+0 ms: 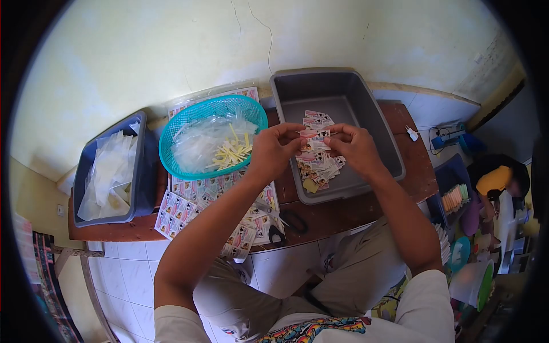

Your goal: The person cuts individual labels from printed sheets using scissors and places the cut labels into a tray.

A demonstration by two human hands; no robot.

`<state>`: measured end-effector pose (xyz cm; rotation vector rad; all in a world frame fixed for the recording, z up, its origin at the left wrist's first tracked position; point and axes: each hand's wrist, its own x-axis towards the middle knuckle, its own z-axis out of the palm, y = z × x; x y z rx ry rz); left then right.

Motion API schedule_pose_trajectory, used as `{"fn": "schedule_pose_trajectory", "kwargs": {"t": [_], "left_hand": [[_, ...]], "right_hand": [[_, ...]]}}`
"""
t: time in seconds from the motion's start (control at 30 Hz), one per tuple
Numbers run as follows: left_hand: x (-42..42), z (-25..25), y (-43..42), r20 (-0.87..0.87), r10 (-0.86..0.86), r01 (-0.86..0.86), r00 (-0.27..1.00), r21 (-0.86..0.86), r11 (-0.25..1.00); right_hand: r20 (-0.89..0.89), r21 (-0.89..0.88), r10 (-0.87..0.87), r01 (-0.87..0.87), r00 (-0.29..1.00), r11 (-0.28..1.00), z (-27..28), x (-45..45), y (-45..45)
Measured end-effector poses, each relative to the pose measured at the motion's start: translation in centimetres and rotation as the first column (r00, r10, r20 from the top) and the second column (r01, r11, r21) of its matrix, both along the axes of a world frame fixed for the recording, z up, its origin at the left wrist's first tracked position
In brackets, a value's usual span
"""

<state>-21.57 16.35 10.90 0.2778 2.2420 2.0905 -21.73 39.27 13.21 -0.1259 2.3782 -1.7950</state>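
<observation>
My left hand point(273, 150) and my right hand point(355, 147) pinch a small printed paper label point(315, 139) by its two sides. They hold it over the grey plastic tub point(374, 159). Beneath it, a loose heap of similar cut labels point(319, 167) lies on the tub's floor. To the left of the tub, partly behind my left forearm, uncut printed label sheets point(178, 214) are spread on the brown table point(334, 219). Scissors point(277, 233) with black handles rest on the sheets near the table's front edge.
A turquoise basket point(166, 144) holds clear plastic bags point(197, 140) and yellow strips point(235, 150). Further left stands a blue-grey bin point(144, 177) of clear bags. A white adapter point(412, 134) lies at the table's right end. Another person point(496, 178) is beyond, near a dark blue crate point(439, 207).
</observation>
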Motion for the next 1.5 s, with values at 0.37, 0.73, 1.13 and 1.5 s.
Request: {"fn": "schedule_pose_trajectory", "kwargs": {"t": [0.37,0.73,1.13,1.5], "left_hand": [[0.2,0.4,1.7,0.015,0.004,-0.002,1.0,-0.116,0.993],[0.1,0.1,1.4,-0.043,-0.024,0.015,0.999,-0.194,0.981],[1.0,0.0,1.5,-0.176,-0.004,-0.044,0.984,-0.266,0.963],[1.6,1.1,1.0,-0.158,0.012,-0.052,0.987,-0.253,0.966]], "right_hand": [[-0.012,-0.007,-0.022,0.022,1.0,1.0,-2.0,-0.8,3.2],[0.035,-0.043,-0.001,0.002,0.999,0.999,-1.7,-0.6,3.2],[0.06,0.372,-0.07,0.043,0.996,0.927,-3.5,-1.2,4.6],[-0.139,0.349,0.072,-0.019,0.988,0.937,-0.8,0.9,2.5]]}}
